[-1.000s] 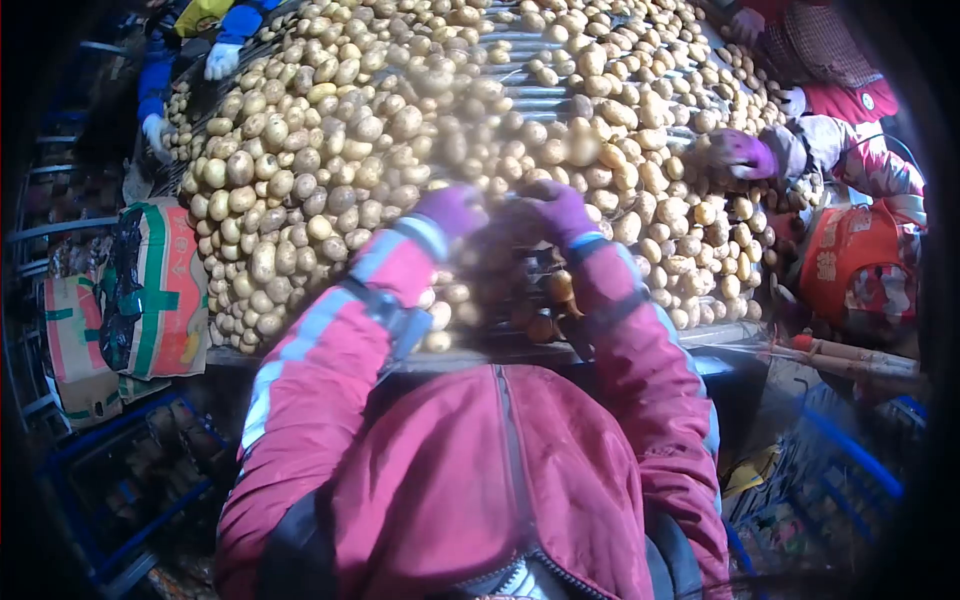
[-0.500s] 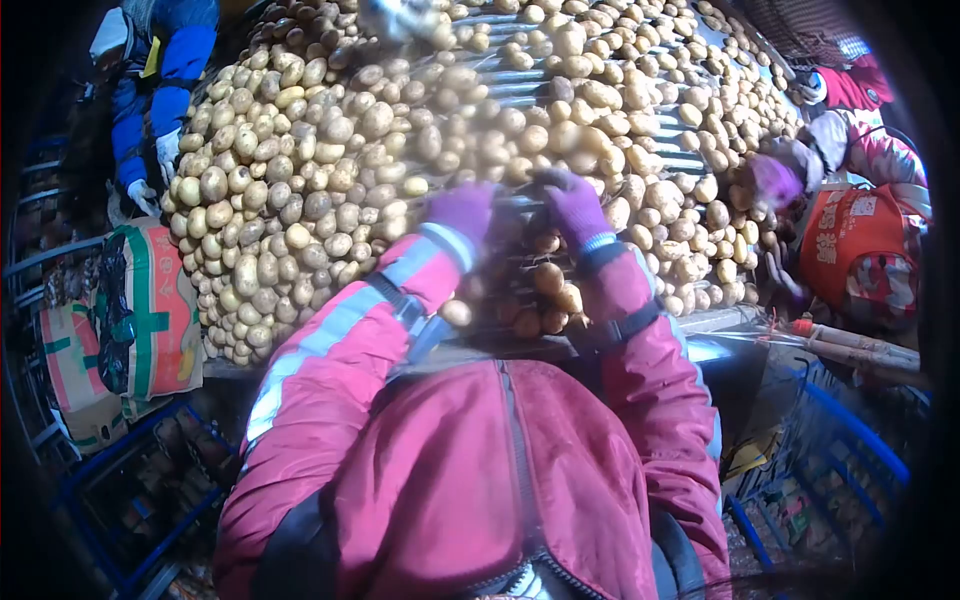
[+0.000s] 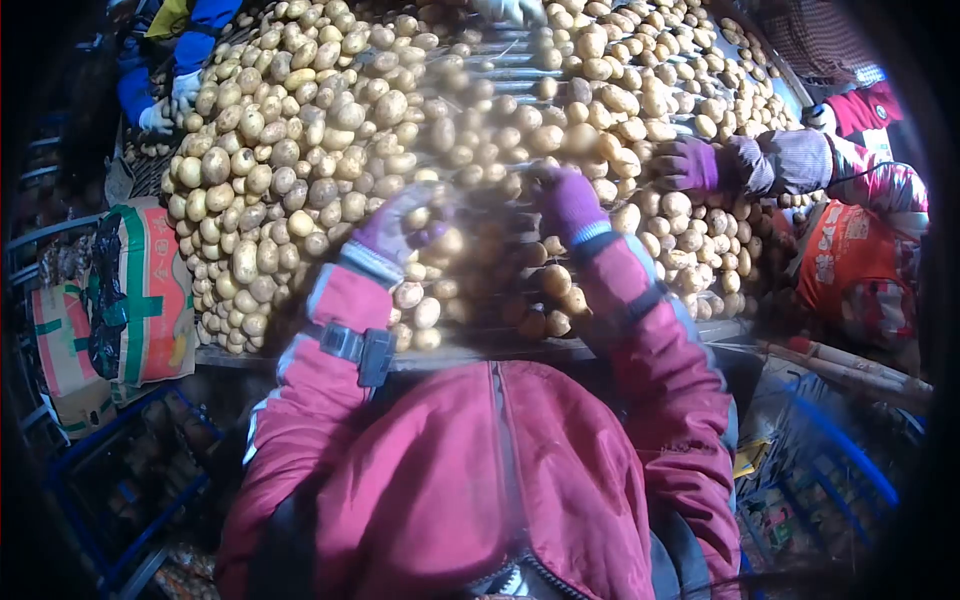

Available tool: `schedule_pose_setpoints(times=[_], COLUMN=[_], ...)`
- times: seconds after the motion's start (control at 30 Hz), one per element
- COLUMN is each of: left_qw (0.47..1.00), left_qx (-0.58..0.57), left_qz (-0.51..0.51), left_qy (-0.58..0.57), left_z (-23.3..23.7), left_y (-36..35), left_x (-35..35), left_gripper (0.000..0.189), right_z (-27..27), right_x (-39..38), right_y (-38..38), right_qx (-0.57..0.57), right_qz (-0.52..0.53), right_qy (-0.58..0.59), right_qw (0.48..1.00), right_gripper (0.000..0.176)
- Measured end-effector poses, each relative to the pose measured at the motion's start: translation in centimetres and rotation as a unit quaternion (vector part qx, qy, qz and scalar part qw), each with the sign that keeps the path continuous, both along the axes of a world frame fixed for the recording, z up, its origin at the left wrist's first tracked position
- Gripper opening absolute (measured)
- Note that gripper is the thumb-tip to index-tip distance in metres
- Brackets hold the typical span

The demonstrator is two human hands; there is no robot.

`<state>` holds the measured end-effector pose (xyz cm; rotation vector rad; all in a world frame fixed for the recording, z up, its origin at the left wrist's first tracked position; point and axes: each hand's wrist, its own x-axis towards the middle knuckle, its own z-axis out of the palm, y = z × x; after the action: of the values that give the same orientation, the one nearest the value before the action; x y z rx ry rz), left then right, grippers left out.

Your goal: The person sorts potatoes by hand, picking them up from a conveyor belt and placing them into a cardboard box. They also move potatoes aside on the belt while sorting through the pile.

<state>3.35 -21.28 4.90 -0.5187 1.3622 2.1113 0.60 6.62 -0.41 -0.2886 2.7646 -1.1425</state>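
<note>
My left hand [image 3: 395, 222], in a purple glove, is at the near side of the potato pile with its fingers apart, cupped beside several potatoes [image 3: 427, 312]. To its right, my right hand [image 3: 570, 203], also in a purple glove, reaches over the sorting rollers. Its dark fingertips point away from me near the potatoes, but a blur hides what they touch. Between my hands is a shadowed gap, with a few potatoes [image 3: 555, 281] on its right.
Potatoes [image 3: 245, 262] cover the bed, with metal rollers [image 3: 510, 72] showing between them. A co-worker's purple glove [image 3: 688, 165] reaches in from the right; white gloves [image 3: 183, 90] work at upper left. Printed sacks [image 3: 155, 300] stand left, blue crates [image 3: 130, 490] below.
My left hand has moved left and its fingers have spread, with potatoes now beside it. My right hand has barely moved. The right co-worker's purple glove has reached further over the potatoes.
</note>
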Motion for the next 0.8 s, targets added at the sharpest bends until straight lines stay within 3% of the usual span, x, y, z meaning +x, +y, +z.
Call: schedule_pose_setpoints(times=[0.07,0.13,0.17,0.23,0.27,0.33,0.4,0.47,0.5,0.53,0.57,0.63,0.67,0.7,0.8], left_qw=[0.996,0.985,0.987,0.989,0.992,0.997,0.987,0.943,0.865,0.757,0.639,0.537,0.475,0.441,0.352], left_qx=[0.068,0.133,0.133,0.135,0.109,0.057,-0.131,-0.221,-0.331,-0.430,-0.560,-0.647,-0.677,-0.711,-0.715], left_qz=[-0.005,0.065,0.064,0.061,0.058,0.048,-0.052,-0.163,-0.220,-0.269,-0.300,-0.320,-0.346,-0.397,-0.498], left_qy=[-0.058,-0.083,-0.060,-0.017,0.004,0.035,0.075,0.190,0.305,0.412,0.434,0.437,0.443,0.379,0.344], left_z=[0.2,1.9,1.6,0.3,-0.4,-2.0,2.6,-0.8,-3.5,-5.5,-3.1,-4.4,-4.0,-4.1,-4.0], left_y=[-1.8,-1.1,-1.6,-2.9,-3.5,-4.4,-1.2,0.2,1.2,2.5,5.2,7.9,9.1,10.6,12.6], left_x=[0.4,0.9,0.9,0.4,-0.4,-1.9,-4.3,-7.7,-10.1,-11.6,-11.7,-12.3,-12.1,-12.4,-13.2], left_gripper=[0.043,0.044,0.042,0.040,0.037,0.033,0.024,0.023,0.025,0.027,0.027,0.023,0.021,0.024,0.024], right_z=[-0.1,-3.4,-8.5,-3.3,-5.7,-4.5,-1.9,-1.3,-1.9,-4.4,-6.8,-6.0,-5.3,-4.0,-3.9], right_x=[-2.8,-5.7,-6.7,-4.5,-3.6,0.3,2.4,2.4,2.4,2.5,2.6,3.1,3.4,3.6,3.5], right_y=[-2.8,-4.8,-6.1,-6.6,-6.5,-5.3,-3.8,-2.1,-1.3,-0.5,-0.3,0.8,1.0,1.0,0.9], right_qx=[-0.216,-0.208,-0.087,-0.005,-0.131,-0.237,-0.314,-0.343,-0.316,-0.226,-0.227,-0.131,-0.150,-0.168,-0.195], right_qz=[-0.069,0.002,0.105,0.143,0.174,0.115,-0.002,-0.114,-0.129,-0.097,-0.151,-0.088,-0.093,-0.100,-0.143], right_qy=[-0.125,-0.063,0.063,0.017,-0.012,-0.094,-0.184,-0.213,-0.170,-0.007,-0.038,-0.009,-0.044,-0.079,-0.095], right_qw=[0.966,0.976,0.989,0.990,0.976,0.960,0.931,0.908,0.924,0.969,0.961,0.987,0.983,0.978,0.966], right_gripper=[0.028,0.026,0.025,0.026,0.027,0.027,0.026,0.026,0.026,0.026,0.026,0.024,0.023,0.023,0.023])
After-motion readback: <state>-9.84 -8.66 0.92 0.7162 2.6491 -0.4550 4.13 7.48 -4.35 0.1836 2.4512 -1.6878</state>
